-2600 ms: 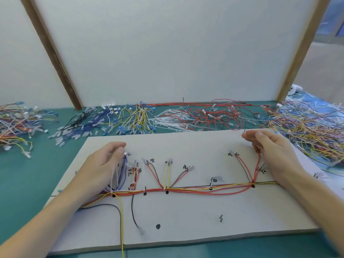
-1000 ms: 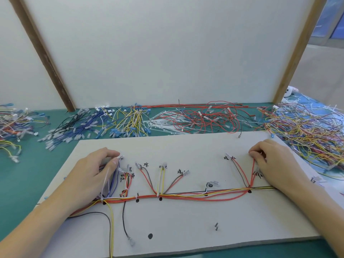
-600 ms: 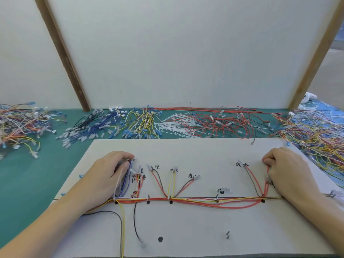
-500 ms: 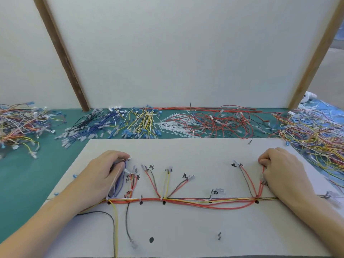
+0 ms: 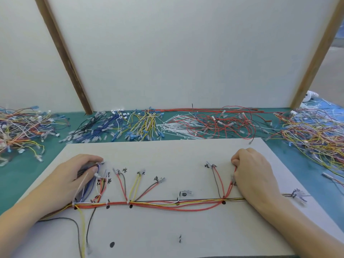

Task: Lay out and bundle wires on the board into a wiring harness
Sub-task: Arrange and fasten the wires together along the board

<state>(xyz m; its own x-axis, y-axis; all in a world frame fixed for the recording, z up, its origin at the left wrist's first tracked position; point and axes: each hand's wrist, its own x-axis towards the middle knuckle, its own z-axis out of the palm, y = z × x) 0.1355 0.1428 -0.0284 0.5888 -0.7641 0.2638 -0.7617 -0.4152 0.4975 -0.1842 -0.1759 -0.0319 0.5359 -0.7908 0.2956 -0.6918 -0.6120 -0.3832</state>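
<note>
Teal worktop (image 5: pixel 22 175), white upright panel (image 5: pixel 176 53) at its far edge. White board (image 5: pixel 186 229) lies flat at the near edge, centre. Wiring harness (image 5: pixel 158 202) runs left-right across the board's middle: red, yellow, black trunk, short branches fanning toward the far edge, black and yellow tails dropping toward the near-left corner. Loose wire piles along the worktop's far edge: mixed pile (image 5: pixel 20 127) far left, blue and yellow pile (image 5: pixel 115 127), red pile (image 5: pixel 219 123), yellow-orange pile (image 5: pixel 314 135) far right. Left hand (image 5: pixel 68 181) on the board's left part, fingers curled, pinching a blue-white branch end (image 5: pixel 100 163). Right hand (image 5: pixel 253 175) on the right part, fingers curled tight around the red branch wires (image 5: pixel 231 183).
</note>
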